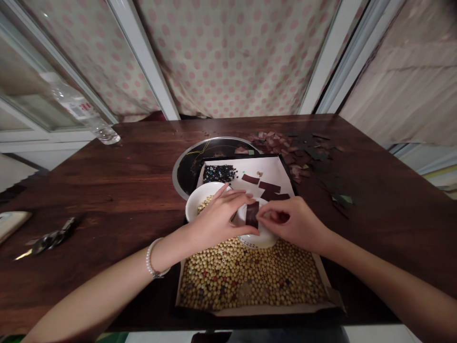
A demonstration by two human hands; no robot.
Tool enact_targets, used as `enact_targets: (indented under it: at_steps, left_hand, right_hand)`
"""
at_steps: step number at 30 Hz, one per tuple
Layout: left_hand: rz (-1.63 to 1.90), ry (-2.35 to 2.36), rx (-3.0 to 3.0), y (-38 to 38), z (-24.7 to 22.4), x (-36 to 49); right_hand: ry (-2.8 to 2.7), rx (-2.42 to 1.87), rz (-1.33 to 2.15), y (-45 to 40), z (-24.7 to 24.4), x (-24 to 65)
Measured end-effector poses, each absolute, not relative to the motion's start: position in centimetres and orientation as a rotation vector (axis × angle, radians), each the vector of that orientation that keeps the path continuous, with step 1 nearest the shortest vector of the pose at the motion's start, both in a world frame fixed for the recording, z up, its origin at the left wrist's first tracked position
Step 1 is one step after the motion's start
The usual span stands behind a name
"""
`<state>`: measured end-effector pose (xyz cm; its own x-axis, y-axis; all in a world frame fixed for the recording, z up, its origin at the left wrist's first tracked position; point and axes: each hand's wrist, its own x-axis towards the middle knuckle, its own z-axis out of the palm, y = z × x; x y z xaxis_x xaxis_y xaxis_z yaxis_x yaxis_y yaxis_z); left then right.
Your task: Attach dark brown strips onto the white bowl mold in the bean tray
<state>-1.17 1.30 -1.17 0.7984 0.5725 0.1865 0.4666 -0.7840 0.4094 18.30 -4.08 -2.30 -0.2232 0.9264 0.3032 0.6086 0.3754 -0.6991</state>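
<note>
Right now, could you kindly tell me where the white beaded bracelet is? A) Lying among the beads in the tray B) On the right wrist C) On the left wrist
C: the white beaded bracelet circles the wrist just behind the left hand.

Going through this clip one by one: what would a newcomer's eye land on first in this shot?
The left hand and right hand meet at the centre, over a white dish and around a dark brown strip. Just below them, a tray is filled with pale round beads. Beyond it, brown and green scraps lie scattered on the dark wooden table.
</note>
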Motion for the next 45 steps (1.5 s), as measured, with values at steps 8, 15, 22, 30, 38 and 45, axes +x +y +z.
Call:
enact_targets:
  at_steps: [8, 15, 22, 30, 38, 45]
  left_hand:
    - [0.326, 0.710, 2.692, 1.3, -0.9, -1.5]
    - [0.407, 0.623, 2.564, 1.4, 0.9, -1.7]
    - [0.458, 0.373, 2.312, 1.3, 2.3, -1.8]
    - [0.571, 0.355, 2.287, 0.9, 1.8, -1.4]
    - [0.581, 0.335, 2.329, 0.9, 1.9, -1.6]
    - [0.620, 0.325, 2.316, 1.0, 2.0, -1.7]
  right_hand:
    - [-1.735, -1.294, 0.478, -4.5, -2.0, 18.2]
    - [-1.941, -0.901, 0.157, -5.6, -2.0, 18.0]
    - [-2.071, -0.698, -0.112, -6.4, -2.0, 18.5]
    - [-2.031, -0.681, 0.000, -6.0, -1.6, 18.2]
    - [-2.043, -0.671, 0.017, -6.1, -1.5, 18.3]
    - [-2.064, -0.707, -0.045, -6.1, -1.6, 18.3]
